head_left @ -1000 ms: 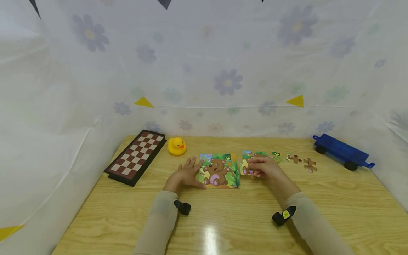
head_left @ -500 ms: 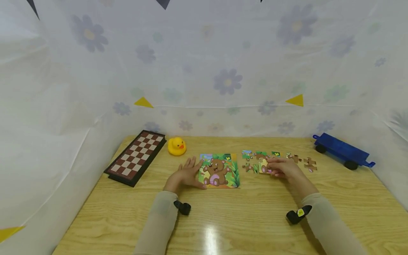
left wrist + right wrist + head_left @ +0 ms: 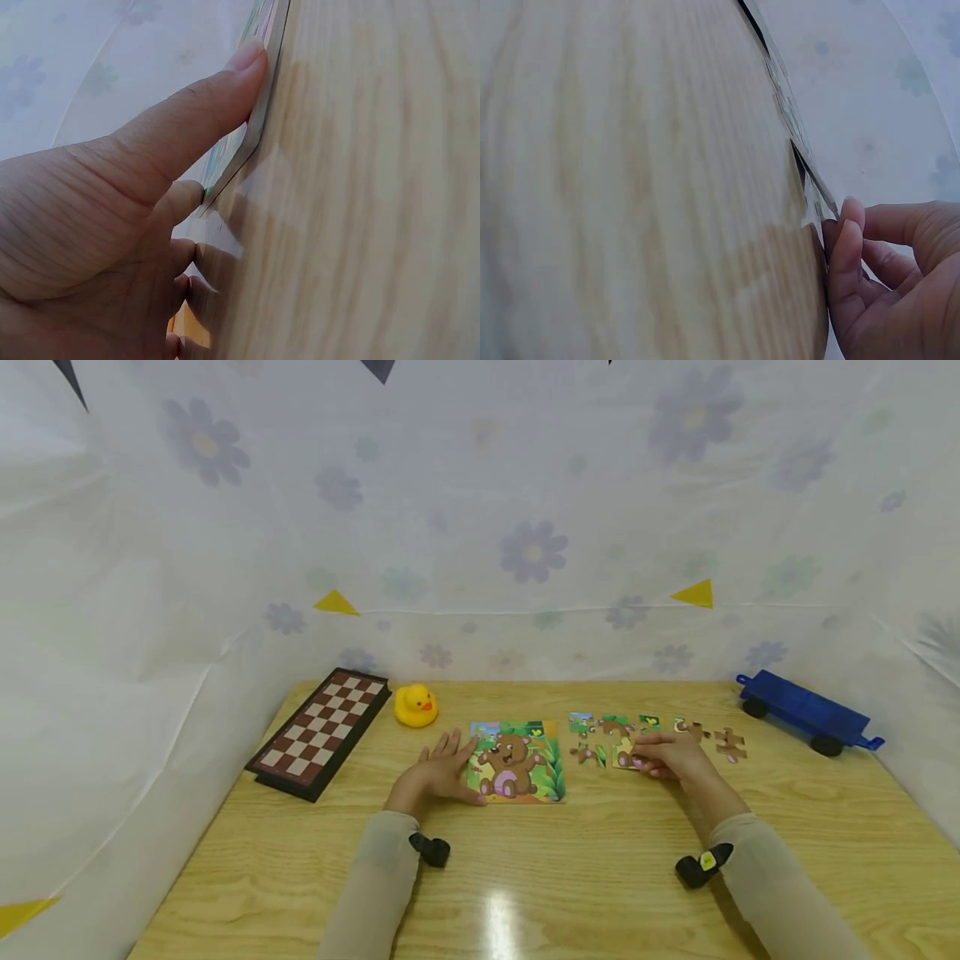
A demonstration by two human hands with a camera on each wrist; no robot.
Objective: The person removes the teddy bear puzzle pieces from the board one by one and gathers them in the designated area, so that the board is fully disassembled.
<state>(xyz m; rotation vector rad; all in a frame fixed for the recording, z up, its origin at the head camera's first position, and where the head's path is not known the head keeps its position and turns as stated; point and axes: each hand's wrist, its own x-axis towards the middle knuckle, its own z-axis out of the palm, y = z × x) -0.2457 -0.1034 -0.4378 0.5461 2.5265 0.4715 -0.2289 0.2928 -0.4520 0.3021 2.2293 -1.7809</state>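
Note:
My left hand (image 3: 438, 772) lies with spread fingers against the left edge of a bear picture puzzle board (image 3: 517, 764). In the left wrist view, the thumb (image 3: 199, 109) presses along the board's edge. To the right, my right hand (image 3: 678, 758) pinches a puzzle piece (image 3: 624, 754) between thumb and fingers. The right wrist view shows this piece (image 3: 815, 178) tilted, one edge raised off the table. Around it lie several loose pieces: a small bear-and-leaf piece (image 3: 588, 755) to its left, a brown-and-green one (image 3: 615, 726) behind, and a brown one (image 3: 729, 744) at the right.
A folded checkered game board (image 3: 322, 727) lies at the left, with a yellow rubber duck (image 3: 416, 705) beside it. A blue toy wagon (image 3: 806, 710) stands at the back right. Flowered white cloth (image 3: 480, 635) borders the wooden table (image 3: 570, 877) at the back and sides.
My right hand has carried the pinched piece to the right, uncovering pieces on the table, and has hardly moved in the last half second. My left hand stays at the puzzle board.

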